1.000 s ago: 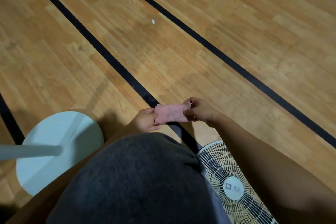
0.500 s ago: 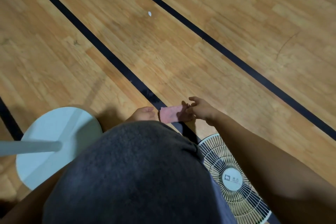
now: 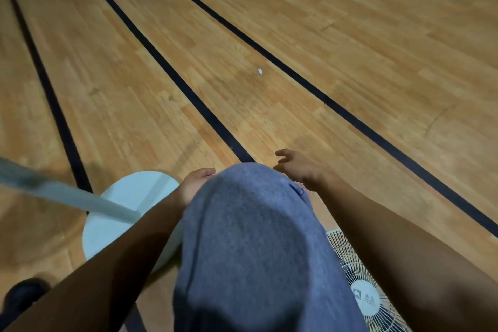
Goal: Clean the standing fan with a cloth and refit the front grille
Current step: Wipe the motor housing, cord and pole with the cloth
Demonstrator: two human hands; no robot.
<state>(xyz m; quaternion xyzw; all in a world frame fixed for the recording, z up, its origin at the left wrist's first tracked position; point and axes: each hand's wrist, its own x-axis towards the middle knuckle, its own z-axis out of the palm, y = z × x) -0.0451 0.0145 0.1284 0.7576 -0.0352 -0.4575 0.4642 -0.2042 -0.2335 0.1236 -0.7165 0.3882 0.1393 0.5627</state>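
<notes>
Wooden floor (image 3: 350, 35) w/ black lines carries the fan base (image 3: 129, 197) and the front grille (image 3: 369, 296), lying flat and not refitted yet; right hand (image 3: 296, 167) is spread, holding nothing, left hand (image 3: 196, 183) half hidden, can't tell its grip, cloth not visible.

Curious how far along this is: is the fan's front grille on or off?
Off. The front grille lies flat on the floor, apart from the fan's pole.

Dim, warm light lies over the wooden floor (image 3: 350, 35), which darkens toward the corners. Beyond the fingers (image 3: 283, 153) the floor lines (image 3: 188, 94) bow with wide-angle distortion. Left of them, the fan pole (image 3: 67, 194) smears with motion blur.
</notes>
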